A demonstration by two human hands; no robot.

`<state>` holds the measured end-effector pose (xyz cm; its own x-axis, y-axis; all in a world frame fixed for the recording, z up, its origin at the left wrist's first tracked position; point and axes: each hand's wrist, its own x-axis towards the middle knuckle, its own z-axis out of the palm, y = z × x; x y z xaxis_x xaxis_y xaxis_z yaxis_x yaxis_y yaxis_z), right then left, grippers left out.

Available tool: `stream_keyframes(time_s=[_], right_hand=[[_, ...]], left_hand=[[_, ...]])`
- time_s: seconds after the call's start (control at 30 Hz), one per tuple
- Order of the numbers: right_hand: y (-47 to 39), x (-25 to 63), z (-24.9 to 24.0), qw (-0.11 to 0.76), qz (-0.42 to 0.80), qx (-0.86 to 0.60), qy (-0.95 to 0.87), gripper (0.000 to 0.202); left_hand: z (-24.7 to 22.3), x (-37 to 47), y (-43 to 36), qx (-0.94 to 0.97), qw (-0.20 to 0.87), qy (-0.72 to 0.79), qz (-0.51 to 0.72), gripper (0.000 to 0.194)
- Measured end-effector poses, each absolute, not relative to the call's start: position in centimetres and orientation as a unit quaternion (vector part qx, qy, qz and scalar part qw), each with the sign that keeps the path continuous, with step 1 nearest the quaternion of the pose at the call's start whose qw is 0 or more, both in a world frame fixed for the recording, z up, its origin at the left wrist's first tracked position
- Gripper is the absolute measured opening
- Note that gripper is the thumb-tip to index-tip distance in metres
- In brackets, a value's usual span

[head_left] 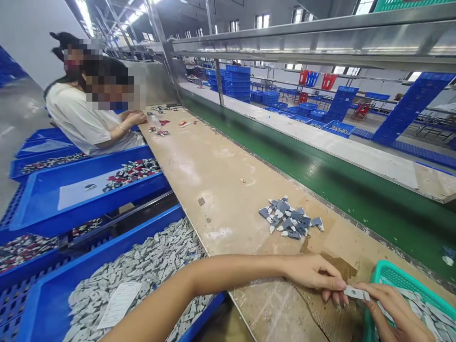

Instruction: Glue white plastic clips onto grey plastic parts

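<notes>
1. The left hand [315,274] pinches one end of a pale piece [357,293], four o'clock in view.
2. The right hand [399,308] clamps its other end.
3. From it, blue-grey pieces [290,219] lie at ten o'clock on the worktop [221,156], a green basket [402,274] at three.

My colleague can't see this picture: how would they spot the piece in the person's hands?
Follow the long tan worktable to its near end, by the turquoise plastic basket. There, the left hand and right hand hold a small, flat, elongated pale-grey piece. Unlike the loose pale pieces lying inside the basket, this one is held between both hands.
</notes>
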<state>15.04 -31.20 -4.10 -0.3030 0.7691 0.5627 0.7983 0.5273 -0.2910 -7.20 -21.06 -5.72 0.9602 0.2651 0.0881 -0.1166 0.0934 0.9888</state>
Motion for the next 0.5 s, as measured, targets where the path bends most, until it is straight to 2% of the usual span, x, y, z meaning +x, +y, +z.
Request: stream_keyframes(time_s=[0.17,0.3,0.4,0.5], right_hand=[[-31.2,13.7,-3.1,0.349,0.012,-0.491,-0.798,0.021],[-31.9,11.9,-2.7,0.394,0.047,-0.584,-0.709,0.026],[-32.0,9.8,-2.4,0.442,0.192,-0.638,-0.601,0.037],[-31.5,8.0,-2.2,0.506,0.339,-0.614,-0.503,0.044]], left_hand=[[-5.0,-7.1,-21.0,0.572,0.816,0.075,0.028,0.068],[-4.4,-6.9,-21.4,0.481,0.864,0.135,0.067,0.062],[-4.0,-7.0,-21.5,0.457,0.858,0.185,0.146,0.053],[-3.8,-6.9,-21.7,0.489,0.824,0.199,0.206,0.05]])
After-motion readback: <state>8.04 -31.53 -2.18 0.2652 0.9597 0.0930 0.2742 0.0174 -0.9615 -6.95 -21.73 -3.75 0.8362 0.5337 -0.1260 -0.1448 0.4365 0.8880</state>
